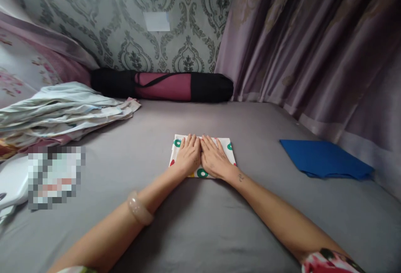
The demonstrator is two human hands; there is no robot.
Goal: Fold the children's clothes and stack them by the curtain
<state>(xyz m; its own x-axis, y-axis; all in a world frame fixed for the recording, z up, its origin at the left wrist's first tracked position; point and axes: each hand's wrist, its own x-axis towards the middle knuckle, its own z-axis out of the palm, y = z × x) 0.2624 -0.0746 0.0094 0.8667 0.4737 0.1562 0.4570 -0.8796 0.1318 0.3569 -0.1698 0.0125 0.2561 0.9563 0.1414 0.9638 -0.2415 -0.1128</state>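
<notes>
A folded white cloth [202,173] with green rings and red and yellow marks lies flat on the grey bed sheet [200,223]. On its left half rests my left hand [189,155], palm down with the fingers stretched forward. My right hand [215,157] lies palm down on the right half, its fingers also extended. Both hands touch side by side near the cloth's middle and cover most of it. A pale bangle [139,209] circles my left forearm.
A blue folded cloth [324,158] lies to the right. Rumpled light fabric [65,110] is heaped at the left, above a white object [14,181] and a blurred-out patch. A black and maroon long bag [164,86] lies along the wall. Purple curtains [297,35] hang at right.
</notes>
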